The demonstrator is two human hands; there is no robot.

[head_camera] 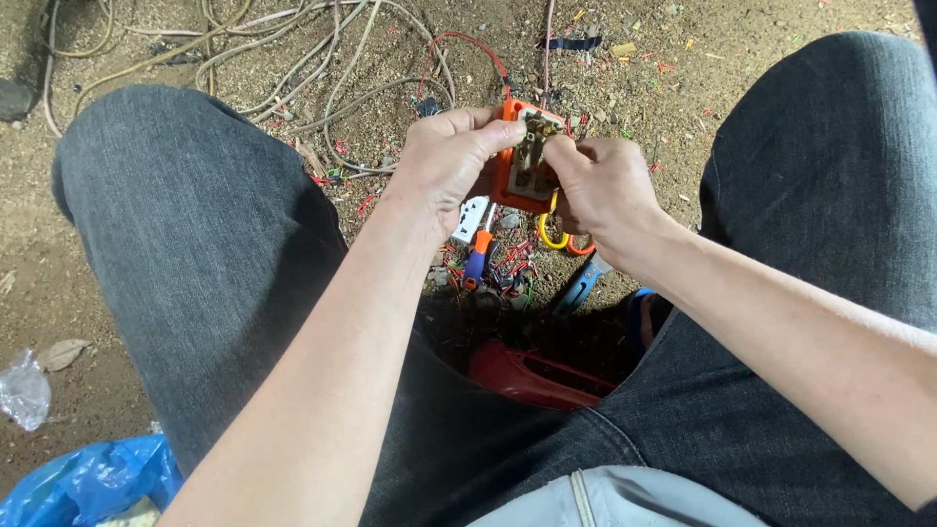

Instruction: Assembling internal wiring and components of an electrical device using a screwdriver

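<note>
In the head view, an orange electrical box with an open, pale inner face is held between both knees, above the dirt ground. It is gripped at its left edge by the left hand, thumb and fingers closed on it. The right hand is pinched narrowly on the small metal parts at the box's middle. Just below the box, a screwdriver with an orange-and-blue handle, a white socket piece and yellow-handled pliers are seen among cut wire scraps. Loose cables are spread at the far left.
</note>
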